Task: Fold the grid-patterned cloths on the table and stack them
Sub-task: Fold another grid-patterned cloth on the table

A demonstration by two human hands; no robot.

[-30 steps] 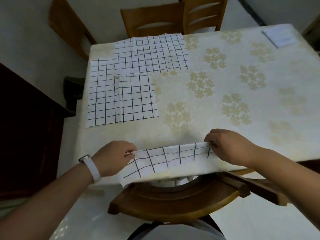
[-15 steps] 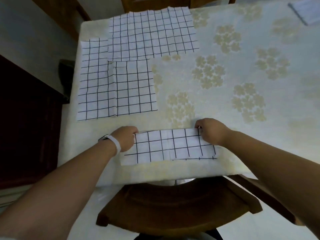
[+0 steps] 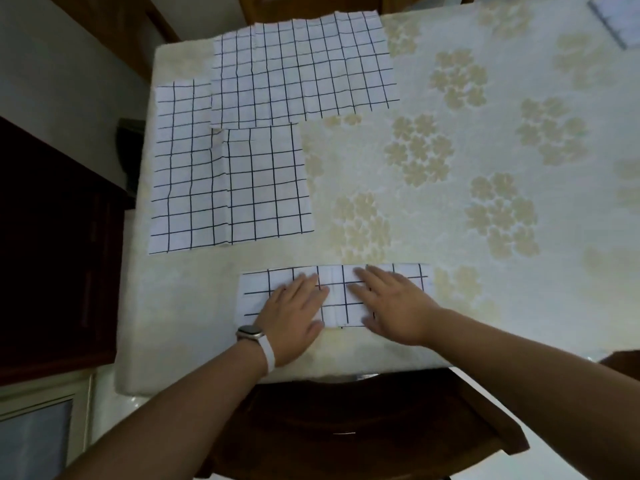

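A folded white cloth with a black grid (image 3: 339, 296) lies as a long strip near the table's front edge. My left hand (image 3: 294, 313) presses flat on its left half, fingers straight. My right hand (image 3: 391, 306) lies flat on its right half, fingers spread. Three unfolded grid cloths lie overlapping at the table's far left: a large one (image 3: 304, 67) at the back, a small one (image 3: 266, 181) in front of it, and one (image 3: 183, 168) at the left edge, partly under both.
The table (image 3: 450, 150) carries a cream cloth with a flower print. A wooden chair (image 3: 363, 427) stands under the front edge below my arms. More chairs stand at the far side. A white paper (image 3: 616, 15) lies at the far right corner.
The strip came off the table edge and was laid flat on the table. Both hands let go of its top corners and now lie flat near its middle.
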